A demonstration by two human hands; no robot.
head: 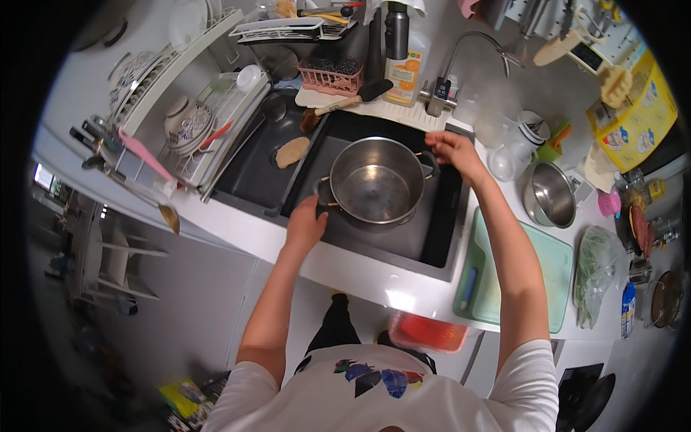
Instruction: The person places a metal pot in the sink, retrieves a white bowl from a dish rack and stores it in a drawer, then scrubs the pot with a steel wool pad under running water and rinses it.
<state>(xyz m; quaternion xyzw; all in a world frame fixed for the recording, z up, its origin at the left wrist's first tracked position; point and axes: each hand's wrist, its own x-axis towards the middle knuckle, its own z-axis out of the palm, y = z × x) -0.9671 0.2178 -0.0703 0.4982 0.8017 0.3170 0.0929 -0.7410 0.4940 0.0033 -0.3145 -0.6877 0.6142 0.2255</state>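
Note:
A stainless steel pot (377, 181) with two dark side handles sits in or just above the right basin of the dark sink (451, 237). My left hand (307, 222) is at the pot's left handle, fingers around it. Near the right handle, my right hand (451, 153) is raised beside the rim with its fingers bent; it does not appear to grip the handle. The faucet (438, 100) stands behind that hand. An oval tan sponge or scrubber (292, 152) lies in the left basin, and a wooden-handled brush (337, 105) rests across the sink's back edge.
Dish racks with bowls (189, 127) stand on the left. Behind the sink are a pink basket (330, 75) and a detergent bottle (405, 75). At right lie a green cutting board (540, 270), a steel bowl (549, 195) and a plastic bag of greens (596, 275).

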